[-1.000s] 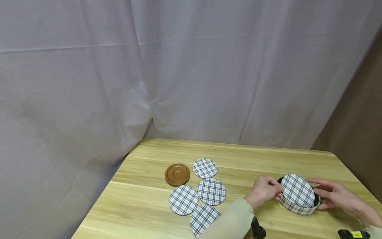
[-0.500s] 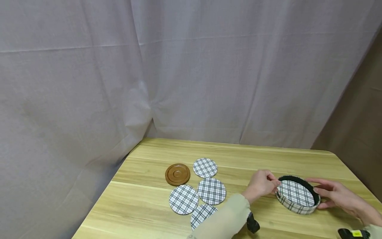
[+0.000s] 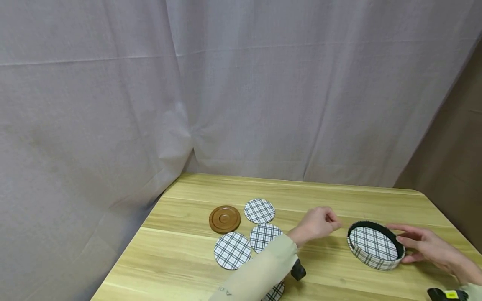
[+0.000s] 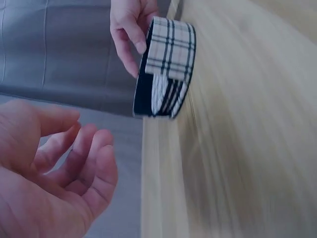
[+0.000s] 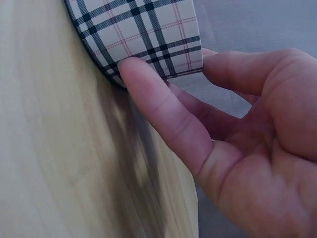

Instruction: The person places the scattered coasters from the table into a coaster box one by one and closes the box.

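Note:
A round plaid coaster holder (image 3: 376, 262) with a black inner wall stands on the right of the table. In the head view a plaid coaster (image 3: 373, 242) lies inside it. My right hand (image 3: 423, 246) holds the holder's right side, with its fingers spread along the outer wall and rim; the right wrist view shows a finger (image 5: 153, 106) against the plaid wall. My left hand (image 3: 316, 223) is in the air left of the holder. Its fingers are loosely curled with nothing in them, as the left wrist view (image 4: 64, 163) shows.
Several plaid coasters (image 3: 232, 250) lie left of centre, some partly hidden under the left sleeve (image 3: 260, 267). Beside them is a brown round wooden disc (image 3: 224, 219) with ringed grooves. A grey curtain (image 3: 244, 104) hangs behind the wooden table (image 3: 169, 259).
The plaid coaster has settled flat inside the holder. My left hand has let go of it and moved away to the left. My right hand has stayed at the holder.

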The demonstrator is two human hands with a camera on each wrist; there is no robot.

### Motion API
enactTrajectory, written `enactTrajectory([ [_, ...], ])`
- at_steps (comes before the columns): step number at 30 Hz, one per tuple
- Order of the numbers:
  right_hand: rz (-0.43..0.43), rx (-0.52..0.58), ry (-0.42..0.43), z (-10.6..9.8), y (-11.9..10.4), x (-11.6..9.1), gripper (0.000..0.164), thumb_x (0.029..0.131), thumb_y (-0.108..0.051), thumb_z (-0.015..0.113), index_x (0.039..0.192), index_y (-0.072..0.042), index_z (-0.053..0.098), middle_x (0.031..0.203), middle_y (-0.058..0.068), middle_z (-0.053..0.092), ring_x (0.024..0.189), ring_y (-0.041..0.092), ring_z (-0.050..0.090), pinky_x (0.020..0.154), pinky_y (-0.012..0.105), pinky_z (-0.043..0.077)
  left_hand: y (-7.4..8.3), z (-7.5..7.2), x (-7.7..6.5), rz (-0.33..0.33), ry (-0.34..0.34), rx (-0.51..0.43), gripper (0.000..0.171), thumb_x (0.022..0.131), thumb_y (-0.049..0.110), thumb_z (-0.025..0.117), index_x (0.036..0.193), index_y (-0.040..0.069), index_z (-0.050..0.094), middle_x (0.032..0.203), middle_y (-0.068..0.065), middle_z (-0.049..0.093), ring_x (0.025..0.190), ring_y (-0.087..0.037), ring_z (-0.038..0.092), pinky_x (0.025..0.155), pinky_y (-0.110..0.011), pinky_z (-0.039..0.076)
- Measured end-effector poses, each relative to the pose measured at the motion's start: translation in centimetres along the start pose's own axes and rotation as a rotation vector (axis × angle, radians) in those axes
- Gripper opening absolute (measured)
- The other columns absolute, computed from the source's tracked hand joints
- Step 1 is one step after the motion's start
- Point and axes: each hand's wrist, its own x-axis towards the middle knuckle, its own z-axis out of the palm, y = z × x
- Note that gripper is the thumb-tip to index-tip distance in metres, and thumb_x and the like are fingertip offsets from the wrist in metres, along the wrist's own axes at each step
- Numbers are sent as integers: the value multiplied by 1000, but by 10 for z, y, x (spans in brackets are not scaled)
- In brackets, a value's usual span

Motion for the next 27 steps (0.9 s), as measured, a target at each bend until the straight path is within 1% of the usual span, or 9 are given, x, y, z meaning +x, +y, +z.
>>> enactTrajectory([
  [4, 11, -19, 28, 1, 0, -1, 48, 106, -10, 39, 133, -47, 53, 114, -22, 64, 96, 14, 67, 75, 39, 60, -10, -13, -3, 44, -60, 47, 14, 89, 29, 73, 82, 23, 62, 73, 17, 57, 66, 3, 51, 60, -14, 43],
  [7, 35, -40, 53, 2, 0, 0, 47, 106, -12, 41, 131, -48, 54, 112, -20, 64, 96, 13, 67, 74, 39, 60, -19, -21, -7, 78, -107, 112, 11, 90, 30, 71, 86, 23, 63, 74, 17, 58, 67, 3, 51, 61, -13, 42],
  [11, 46, -48, 62, 3, 0, 0, 46, 106, -12, 42, 130, -49, 54, 111, -20, 63, 95, 14, 68, 74, 38, 60, -27, -32, -15, 119, -177, 213, 12, 91, 33, 69, 96, 23, 64, 81, 17, 62, 71, 4, 53, 64, -11, 43],
  [14, 34, -41, 52, 3, 0, 0, 47, 106, -11, 42, 131, -49, 54, 112, -22, 63, 95, 14, 68, 74, 39, 60, -33, -39, -22, 149, -228, 247, 16, 93, 33, 68, 104, 22, 63, 88, 15, 66, 75, 5, 55, 67, -11, 44],
  [19, 17, -35, 34, 5, 0, 1, 48, 106, -10, 41, 134, -47, 53, 113, -21, 63, 96, 15, 68, 75, 39, 60, -47, -49, -35, 259, -280, 320, 21, 94, 32, 66, 110, 19, 63, 93, 12, 69, 79, 7, 57, 70, -7, 43],
  [21, 18, -37, 33, 5, -1, 2, 48, 106, -10, 41, 134, -47, 53, 112, -20, 64, 95, 15, 68, 74, 39, 60, -52, -54, -41, 285, -294, 333, 22, 94, 32, 66, 111, 19, 63, 94, 11, 70, 80, 7, 58, 71, -6, 44],
  [24, 13, -32, 27, 4, -1, 2, 48, 106, -10, 40, 134, -47, 53, 112, -18, 64, 95, 15, 68, 75, 39, 60, -57, -62, -50, 297, -323, 331, 25, 94, 32, 66, 115, 18, 62, 99, 9, 69, 85, 5, 59, 74, -8, 45],
  [27, 3, -23, 22, 4, -1, 2, 49, 106, -9, 39, 134, -47, 53, 113, -19, 64, 95, 16, 68, 75, 39, 60, -63, -69, -57, 282, -353, 332, 28, 95, 33, 65, 118, 19, 62, 104, 7, 68, 90, 2, 60, 77, -10, 47],
])
